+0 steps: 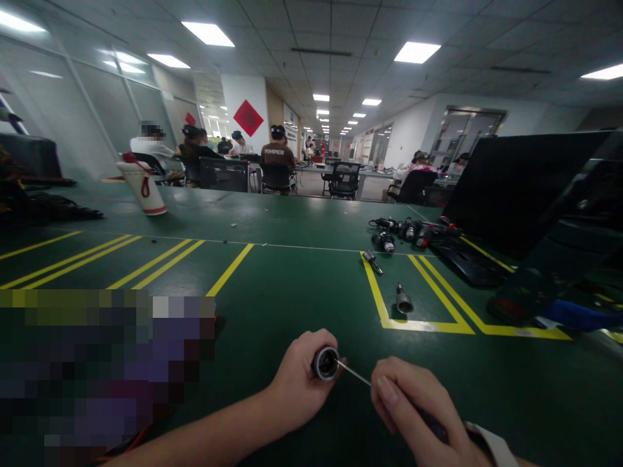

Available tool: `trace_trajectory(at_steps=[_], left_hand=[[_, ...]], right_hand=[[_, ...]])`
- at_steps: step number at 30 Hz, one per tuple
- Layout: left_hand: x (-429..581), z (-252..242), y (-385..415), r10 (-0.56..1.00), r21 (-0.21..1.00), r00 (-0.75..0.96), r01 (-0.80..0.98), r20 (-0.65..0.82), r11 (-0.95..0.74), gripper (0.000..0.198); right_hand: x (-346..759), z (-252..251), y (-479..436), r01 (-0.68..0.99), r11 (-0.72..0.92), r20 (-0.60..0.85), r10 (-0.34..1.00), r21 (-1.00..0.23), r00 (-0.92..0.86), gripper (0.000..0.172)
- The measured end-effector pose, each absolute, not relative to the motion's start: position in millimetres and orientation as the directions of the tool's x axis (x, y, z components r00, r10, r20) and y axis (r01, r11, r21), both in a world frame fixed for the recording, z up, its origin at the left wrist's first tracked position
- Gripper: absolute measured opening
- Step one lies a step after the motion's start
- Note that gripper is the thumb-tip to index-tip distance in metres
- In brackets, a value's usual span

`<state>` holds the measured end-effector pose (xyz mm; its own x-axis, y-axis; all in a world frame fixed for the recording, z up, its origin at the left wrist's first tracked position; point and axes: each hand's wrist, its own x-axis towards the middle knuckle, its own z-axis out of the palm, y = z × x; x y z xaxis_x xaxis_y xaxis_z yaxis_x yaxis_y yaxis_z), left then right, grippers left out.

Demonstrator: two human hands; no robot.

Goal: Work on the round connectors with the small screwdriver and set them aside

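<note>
My left hand (299,379) is closed around a dark cylindrical connector housing (326,363), its round metal-rimmed opening facing me. In my right hand (413,405) is a thin screwdriver (355,373) with a dark handle, mostly covered by the fingers. The screwdriver's tip reaches the opening of the housing; how deep it goes I cannot tell. Beyond my hands, a grey bell-shaped metal connector part (403,302) stands inside a yellow taped box. A smaller metal connector piece (372,261) lies at that box's far left corner.
Several dark cabled connectors (413,232) lie in a cluster farther back on the green table (292,285). A large black monitor (525,194) rises at the right. A white cup (143,188) stands at the far left. A blurred patch covers the near left. People sit in the background.
</note>
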<state>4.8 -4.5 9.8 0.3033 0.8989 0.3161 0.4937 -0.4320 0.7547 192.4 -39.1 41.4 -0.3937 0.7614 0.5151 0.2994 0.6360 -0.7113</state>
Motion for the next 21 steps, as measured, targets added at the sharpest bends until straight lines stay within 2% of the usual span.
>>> trace_trajectory(at_steps=[4, 7, 17, 21], left_hand=[[4.7, 10.5, -5.4, 0.885, 0.684, 0.329, 0.563, 0.329, -0.463, 0.008], [5.8, 11.1, -5.2, 0.880, 0.678, 0.336, 0.562, 0.336, -0.474, 0.010], [7.1, 15.7, -2.9, 0.900, 0.861, 0.330, 0.326, 0.284, -0.391, 0.019], [8.0, 14.4, -2.2, 0.909, 0.841, 0.298, 0.373, 0.292, -0.392, 0.017]], right_hand=[[192.8, 42.0, -39.5, 0.304, 0.628, 0.495, 0.765, -0.717, -0.412, 0.031], [192.8, 44.3, -39.5, 0.306, 0.622, 0.489, 0.769, -0.721, -0.411, 0.033], [191.4, 44.8, -36.9, 0.283, 0.606, 0.471, 0.775, -0.743, -0.422, 0.038], [191.9, 42.8, -37.6, 0.311, 0.601, 0.466, 0.783, -0.736, -0.412, 0.035]])
